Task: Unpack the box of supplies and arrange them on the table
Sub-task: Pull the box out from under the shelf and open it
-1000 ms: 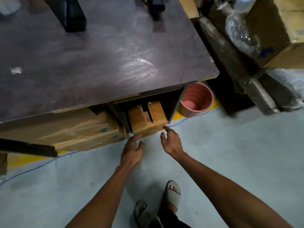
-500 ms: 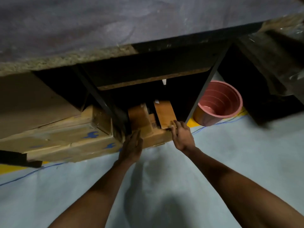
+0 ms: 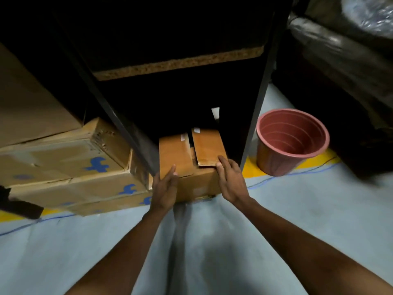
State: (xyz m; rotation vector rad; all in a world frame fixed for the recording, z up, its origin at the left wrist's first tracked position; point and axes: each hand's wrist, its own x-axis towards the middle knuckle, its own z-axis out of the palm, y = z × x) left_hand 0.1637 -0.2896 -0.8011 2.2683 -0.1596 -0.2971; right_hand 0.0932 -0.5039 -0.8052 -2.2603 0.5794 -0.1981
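Observation:
A small brown cardboard box sits on the floor under the dark table, between two black table legs. Its two top flaps lie loosely closed with a gap between them. My left hand presses against the box's front left corner, fingers up on the left flap. My right hand holds the front right corner, fingers on the edge of the right flap. The box's contents are hidden.
Flattened and stacked cardboard boxes with blue marks lie on the left. A pink plastic bucket stands to the right of the right table leg. A chipboard shelf edge is overhead. Dark wrapped bundles fill the right.
My view has dropped lower and closer under the table. Both hands went from reaching toward the box to gripping its front corners.

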